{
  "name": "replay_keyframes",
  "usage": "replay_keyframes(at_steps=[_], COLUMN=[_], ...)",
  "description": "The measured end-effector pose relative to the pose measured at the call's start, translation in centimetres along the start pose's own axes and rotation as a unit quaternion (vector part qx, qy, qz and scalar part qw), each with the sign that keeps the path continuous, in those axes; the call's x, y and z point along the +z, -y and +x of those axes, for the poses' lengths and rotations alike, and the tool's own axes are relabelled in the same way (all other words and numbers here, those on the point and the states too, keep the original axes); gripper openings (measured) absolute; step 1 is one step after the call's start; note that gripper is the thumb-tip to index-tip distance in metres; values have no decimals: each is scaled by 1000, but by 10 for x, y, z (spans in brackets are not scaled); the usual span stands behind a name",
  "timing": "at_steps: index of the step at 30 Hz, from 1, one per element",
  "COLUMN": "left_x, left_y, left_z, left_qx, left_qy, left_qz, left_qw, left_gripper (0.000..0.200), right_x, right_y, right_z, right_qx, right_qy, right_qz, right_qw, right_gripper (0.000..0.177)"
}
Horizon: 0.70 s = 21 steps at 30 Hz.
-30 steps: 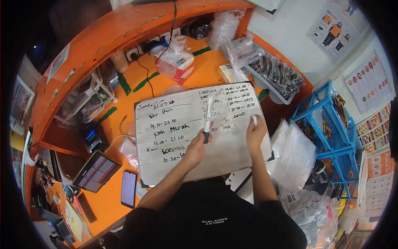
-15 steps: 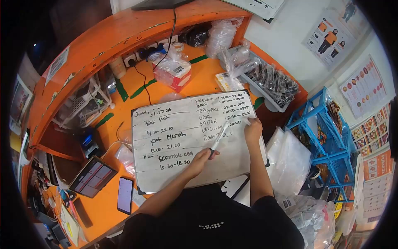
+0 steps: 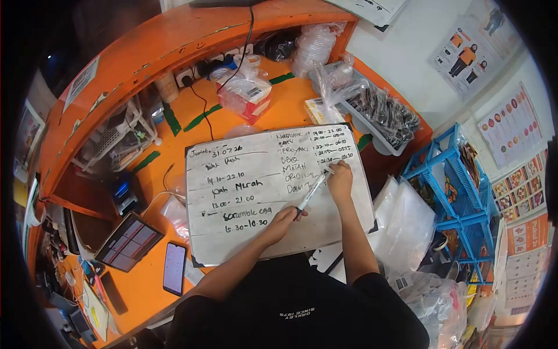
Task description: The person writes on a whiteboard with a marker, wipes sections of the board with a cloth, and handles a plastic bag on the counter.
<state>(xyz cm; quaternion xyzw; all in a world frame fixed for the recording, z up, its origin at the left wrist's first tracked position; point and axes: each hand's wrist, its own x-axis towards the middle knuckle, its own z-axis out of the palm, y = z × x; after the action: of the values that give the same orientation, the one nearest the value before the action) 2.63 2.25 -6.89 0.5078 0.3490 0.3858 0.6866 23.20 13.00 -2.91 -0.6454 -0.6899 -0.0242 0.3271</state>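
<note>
A whiteboard with black handwriting lies tilted on the orange desk, close to my body. My left hand is closed around the dark end of a white marker, which slants up and right over the board. My right hand is on the right part of the board beside the written times, fingers pinched near the marker's upper end. Something small and whitish shows at its fingertips, too small to make out.
A phone and a tablet lie at the left. Behind the board stand a red and white box and a grey tray of wrapped items. Blue racks and plastic bags are at the right.
My right hand has moved left and slightly down across the board, closer to the marker's upper end. Written times at the lower right, visible before, are now partly gone or covered.
</note>
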Motion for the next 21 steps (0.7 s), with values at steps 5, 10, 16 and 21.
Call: replay_keyframes(at_steps=[5, 10, 16, 21], left_x=[0, 1, -1, 2], left_y=[1, 1, 8, 3], left_z=[0, 0, 1, -1], left_qx=[16, 16, 6, 4], left_qy=[9, 6, 3, -6], left_qz=[-13, -13, -12, 3], left_qw=[1000, 1000, 1000, 1000], left_gripper=[34, 39, 37, 36], right_x=[4, 2, -12, -17], right_y=[5, 1, 2, 0], right_z=[-4, -7, -13, -18], right_qx=[-12, -43, -75, -78], right_qy=[8, 5, 43, 76], right_qz=[38, 47, 65, 40], right_qw=[999, 998, 994, 993], right_gripper=[24, 30, 37, 38])
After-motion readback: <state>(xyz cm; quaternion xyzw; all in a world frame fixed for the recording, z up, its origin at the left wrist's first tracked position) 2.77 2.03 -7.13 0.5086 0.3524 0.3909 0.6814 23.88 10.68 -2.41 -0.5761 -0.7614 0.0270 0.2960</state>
